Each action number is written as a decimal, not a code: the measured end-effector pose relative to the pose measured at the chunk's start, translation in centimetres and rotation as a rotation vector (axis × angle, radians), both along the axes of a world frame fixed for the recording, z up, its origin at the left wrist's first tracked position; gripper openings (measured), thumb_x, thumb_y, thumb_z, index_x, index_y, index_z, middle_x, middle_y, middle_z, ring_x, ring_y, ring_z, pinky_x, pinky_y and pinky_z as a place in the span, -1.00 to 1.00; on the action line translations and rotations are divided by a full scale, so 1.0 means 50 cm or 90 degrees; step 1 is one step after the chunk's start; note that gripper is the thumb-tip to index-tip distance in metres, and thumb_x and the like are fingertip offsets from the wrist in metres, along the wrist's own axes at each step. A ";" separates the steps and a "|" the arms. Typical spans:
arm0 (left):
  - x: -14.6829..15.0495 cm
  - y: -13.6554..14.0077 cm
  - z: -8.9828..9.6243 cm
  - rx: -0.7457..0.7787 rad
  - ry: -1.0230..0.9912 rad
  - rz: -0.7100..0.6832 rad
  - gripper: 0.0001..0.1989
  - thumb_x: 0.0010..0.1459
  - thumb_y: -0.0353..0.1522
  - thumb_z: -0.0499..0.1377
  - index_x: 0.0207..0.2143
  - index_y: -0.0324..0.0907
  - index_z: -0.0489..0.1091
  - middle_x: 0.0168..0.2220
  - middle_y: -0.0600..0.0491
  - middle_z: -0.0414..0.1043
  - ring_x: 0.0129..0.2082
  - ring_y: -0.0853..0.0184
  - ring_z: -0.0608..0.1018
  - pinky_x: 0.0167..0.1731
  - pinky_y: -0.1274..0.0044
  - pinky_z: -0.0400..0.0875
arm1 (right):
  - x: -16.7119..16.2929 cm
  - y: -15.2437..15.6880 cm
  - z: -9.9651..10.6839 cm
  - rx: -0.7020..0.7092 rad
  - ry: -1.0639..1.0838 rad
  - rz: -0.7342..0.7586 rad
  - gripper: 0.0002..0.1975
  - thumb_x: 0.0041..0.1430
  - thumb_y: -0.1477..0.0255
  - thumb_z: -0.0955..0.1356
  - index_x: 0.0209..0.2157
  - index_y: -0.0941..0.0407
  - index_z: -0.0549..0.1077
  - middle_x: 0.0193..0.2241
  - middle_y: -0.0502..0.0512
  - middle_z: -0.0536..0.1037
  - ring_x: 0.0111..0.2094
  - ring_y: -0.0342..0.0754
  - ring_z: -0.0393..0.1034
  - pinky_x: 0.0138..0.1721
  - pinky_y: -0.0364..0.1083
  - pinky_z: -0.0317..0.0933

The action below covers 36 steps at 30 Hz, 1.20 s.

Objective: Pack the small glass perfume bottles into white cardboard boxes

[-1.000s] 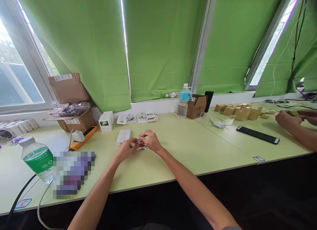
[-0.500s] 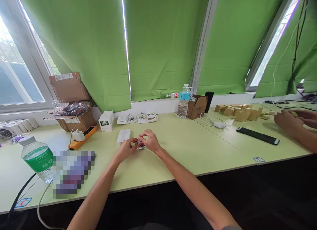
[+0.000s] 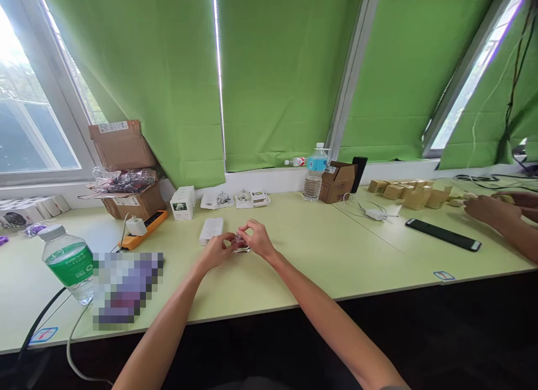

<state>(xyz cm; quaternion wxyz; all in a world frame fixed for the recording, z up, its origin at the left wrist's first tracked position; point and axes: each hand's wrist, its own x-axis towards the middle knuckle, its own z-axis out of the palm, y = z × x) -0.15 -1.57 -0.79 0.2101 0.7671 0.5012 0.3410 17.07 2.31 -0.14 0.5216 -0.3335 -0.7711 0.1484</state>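
Observation:
Between my two hands, on the pale green table, is a small clear object with dark red contents (image 3: 240, 243). Its exact kind is too small to make out. My left hand (image 3: 218, 251) has its fingers closed on the left side of it. From the right, my right hand (image 3: 255, 240) pinches at its top with thumb and forefinger. Just behind my left hand lies a white box (image 3: 211, 230). Farther back are two small clear domed pieces (image 3: 223, 198) on white packaging, beside a row of upright white boxes (image 3: 182, 203).
At left stand a green-labelled water bottle (image 3: 69, 264), an orange power strip (image 3: 145, 230) and an opened carton (image 3: 133, 204). A blue-labelled bottle (image 3: 314, 174) and a brown carton (image 3: 337, 182) are at the back. Rightward lie a black bar (image 3: 443, 234) and another person's hands (image 3: 491, 210).
The view has swung slightly left, so the scene sits a little farther right. Both my hands stay around the small clear object, with barely any change in their grip.

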 end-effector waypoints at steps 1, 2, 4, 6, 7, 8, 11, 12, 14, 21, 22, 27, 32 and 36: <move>0.000 0.000 0.000 0.000 0.001 0.001 -0.65 0.12 -0.15 0.04 -0.12 -0.08 0.40 -0.19 0.08 0.48 -0.61 0.46 0.41 -0.56 0.59 0.27 | -0.001 0.001 -0.001 0.005 0.002 -0.003 -0.87 0.09 0.45 0.36 -0.52 0.09 0.37 -0.44 0.02 0.48 -0.36 -0.07 0.37 -0.27 -0.08 0.21; 0.000 0.000 0.000 0.000 0.002 0.002 -0.65 0.12 -0.14 0.04 -0.12 -0.07 0.40 -0.19 0.08 0.48 -0.61 0.46 0.41 -0.56 0.59 0.27 | -0.002 0.001 -0.002 0.010 0.003 -0.006 -0.86 0.09 0.45 0.36 -0.52 0.09 0.36 -0.44 0.02 0.48 -0.36 -0.08 0.36 -0.28 -0.08 0.21; 0.001 0.000 0.000 0.001 0.003 0.005 -0.64 0.12 -0.14 0.03 -0.11 -0.07 0.40 -0.19 0.07 0.48 -0.61 0.46 0.40 -0.57 0.59 0.26 | -0.003 0.001 -0.003 0.012 0.004 -0.009 -0.86 0.09 0.44 0.36 -0.53 0.09 0.35 -0.45 0.01 0.47 -0.36 -0.08 0.36 -0.28 -0.09 0.21; 0.001 -0.001 0.002 0.003 0.003 0.003 -0.64 0.12 -0.13 0.03 -0.11 -0.08 0.40 -0.20 0.07 0.48 -0.61 0.46 0.40 -0.57 0.59 0.26 | -0.002 0.002 -0.004 0.007 0.003 -0.010 -0.85 0.08 0.44 0.36 -0.53 0.09 0.35 -0.45 0.01 0.47 -0.36 -0.09 0.36 -0.28 -0.09 0.21; 0.002 -0.002 0.003 0.004 0.002 0.000 -0.63 0.12 -0.12 0.02 -0.12 -0.08 0.40 -0.20 0.06 0.48 -0.62 0.46 0.40 -0.57 0.59 0.26 | -0.002 0.002 -0.004 0.005 0.001 -0.011 -0.86 0.08 0.43 0.37 -0.52 0.10 0.35 -0.44 0.01 0.47 -0.36 -0.09 0.37 -0.28 -0.10 0.21; 0.003 -0.002 0.004 0.004 0.001 -0.002 -0.63 0.12 -0.12 0.03 -0.12 -0.09 0.41 -0.20 0.06 0.48 -0.62 0.46 0.39 -0.56 0.59 0.26 | -0.002 0.002 -0.004 0.003 -0.002 -0.012 -0.86 0.07 0.43 0.37 -0.52 0.10 0.34 -0.44 0.01 0.47 -0.35 -0.09 0.37 -0.29 -0.10 0.21; 0.005 -0.005 0.007 0.001 -0.001 0.000 -0.62 0.11 -0.12 0.03 -0.13 -0.11 0.41 -0.22 0.05 0.48 -0.62 0.47 0.38 -0.55 0.58 0.26 | -0.002 0.003 -0.006 -0.004 -0.005 -0.024 -0.86 0.05 0.42 0.38 -0.51 0.10 0.34 -0.45 0.00 0.46 -0.37 -0.10 0.36 -0.32 -0.12 0.21; 0.006 -0.005 0.008 -0.001 -0.002 0.002 -0.62 0.11 -0.12 0.03 -0.13 -0.11 0.41 -0.22 0.04 0.48 -0.63 0.47 0.37 -0.55 0.58 0.26 | -0.003 0.004 -0.007 -0.006 -0.004 -0.029 -0.86 0.05 0.41 0.37 -0.51 0.10 0.33 -0.47 -0.01 0.45 -0.39 -0.10 0.36 -0.33 -0.12 0.21; 0.006 -0.006 0.008 -0.003 -0.005 0.003 -0.62 0.11 -0.12 0.03 -0.12 -0.11 0.41 -0.21 0.04 0.48 -0.62 0.46 0.37 -0.55 0.58 0.26 | -0.004 0.003 -0.009 -0.006 -0.002 -0.040 -0.86 0.05 0.41 0.37 -0.51 0.10 0.33 -0.49 -0.02 0.44 -0.41 -0.11 0.35 -0.34 -0.12 0.21; 0.004 -0.002 0.003 -0.003 -0.006 -0.001 -0.62 0.12 -0.11 0.03 -0.13 -0.11 0.41 -0.21 0.04 0.48 -0.62 0.46 0.38 -0.55 0.57 0.27 | 0.004 -0.008 0.003 0.039 -0.029 -0.024 -0.87 0.08 0.46 0.34 -0.53 0.08 0.35 -0.42 0.04 0.51 -0.30 -0.05 0.37 -0.25 -0.07 0.22; 0.003 -0.001 0.002 -0.001 -0.006 -0.002 -0.62 0.12 -0.10 0.03 -0.14 -0.10 0.41 -0.21 0.05 0.48 -0.63 0.46 0.38 -0.55 0.57 0.27 | 0.006 -0.009 0.005 0.039 -0.033 -0.023 -0.88 0.09 0.47 0.34 -0.52 0.08 0.36 -0.42 0.04 0.51 -0.31 -0.05 0.37 -0.24 -0.07 0.22; 0.002 -0.001 0.001 0.000 -0.004 -0.002 -0.63 0.12 -0.10 0.03 -0.14 -0.08 0.41 -0.19 0.06 0.48 -0.63 0.47 0.39 -0.56 0.58 0.26 | 0.011 -0.007 0.005 0.009 -0.045 -0.030 -0.95 0.09 0.46 0.34 -0.45 0.07 0.43 -0.42 0.04 0.52 -0.32 -0.05 0.38 -0.27 -0.08 0.22; 0.003 -0.002 0.002 -0.001 -0.004 0.001 -0.63 0.12 -0.10 0.03 -0.13 -0.09 0.40 -0.19 0.06 0.48 -0.62 0.46 0.41 -0.57 0.58 0.26 | 0.010 0.000 0.001 0.015 -0.038 -0.015 -0.90 0.07 0.48 0.36 -0.50 0.09 0.39 -0.44 0.03 0.50 -0.32 -0.06 0.36 -0.27 -0.08 0.21; 0.003 -0.003 0.003 -0.008 -0.004 0.008 -0.61 0.11 -0.10 0.03 -0.12 -0.10 0.40 -0.18 0.04 0.48 -0.62 0.45 0.41 -0.57 0.58 0.27 | 0.008 0.000 0.001 0.005 -0.027 -0.016 -0.87 0.07 0.47 0.37 -0.52 0.10 0.36 -0.46 0.03 0.48 -0.35 -0.07 0.35 -0.30 -0.08 0.22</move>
